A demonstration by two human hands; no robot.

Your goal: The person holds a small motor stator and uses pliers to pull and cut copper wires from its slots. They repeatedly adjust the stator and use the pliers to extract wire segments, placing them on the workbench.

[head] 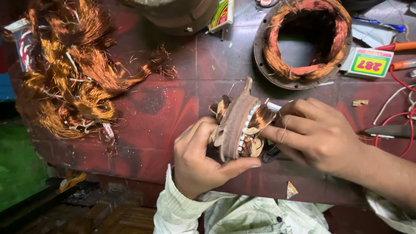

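A small rusty motor stator (236, 121) with copper windings and white slot insulators is held on edge near the front of the red table (173, 99). My left hand (197, 162) grips it from below and the left, thumb stretched under its rim. My right hand (316, 134) presses its fingers against the copper coil on the stator's right side, with a dark tool partly hidden beneath the fingers.
A big tangle of loose copper wire (73, 69) covers the table's left. A larger wound stator ring (305, 41) lies at the back right, beside a small box (370, 63), pens (398, 46), red wires (401, 115) and a knife blade (390, 131). Another small box (222, 15) lies at top centre.
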